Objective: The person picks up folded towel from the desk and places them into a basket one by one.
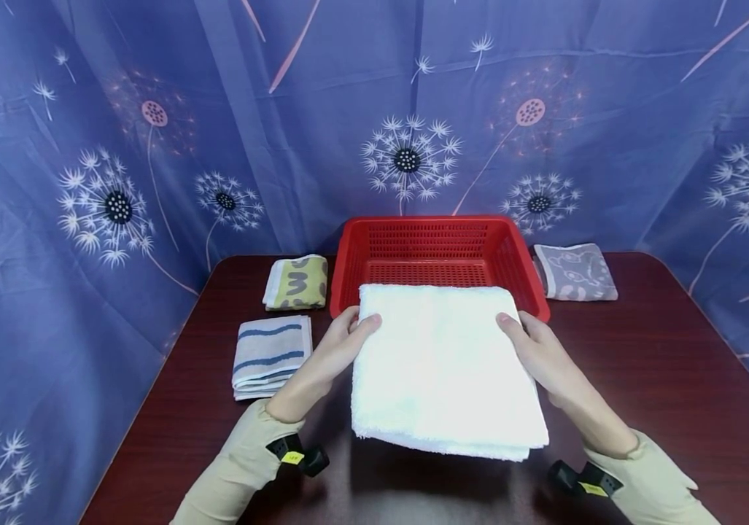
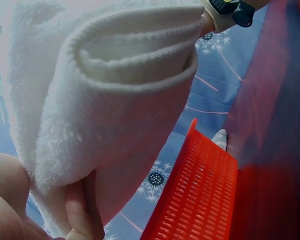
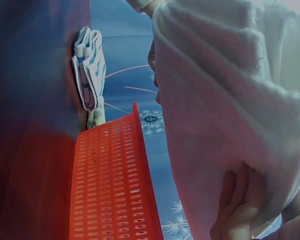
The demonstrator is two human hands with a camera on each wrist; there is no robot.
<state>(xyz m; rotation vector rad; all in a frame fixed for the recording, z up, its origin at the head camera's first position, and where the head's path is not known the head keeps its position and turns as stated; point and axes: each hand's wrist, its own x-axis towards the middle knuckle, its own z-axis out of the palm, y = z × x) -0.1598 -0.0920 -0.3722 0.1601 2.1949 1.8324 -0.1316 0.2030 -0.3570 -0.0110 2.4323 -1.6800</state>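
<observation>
A folded white towel (image 1: 443, 364) is held up above the table, its far edge overlapping the front rim of a red plastic basket (image 1: 341, 284) in the head view. My left hand (image 1: 341, 339) grips the towel's left side, thumb on top and fingers beneath. On the opposite side my right hand (image 1: 538, 354) holds it the same way. In the left wrist view the towel's (image 2: 105, 115) stacked folds show at one end. From the right wrist, fingers (image 3: 245, 200) press against the towel's underside (image 3: 220, 120). The visible inside of the basket holds nothing.
Left of the basket lie a folded green-and-grey towel (image 1: 297, 283) and a folded white towel with blue stripes (image 1: 272, 356). A folded grey patterned towel (image 1: 574, 272) rests to its right. Behind the dark red table (image 1: 663, 364) hangs a blue dandelion-print curtain (image 1: 321, 146).
</observation>
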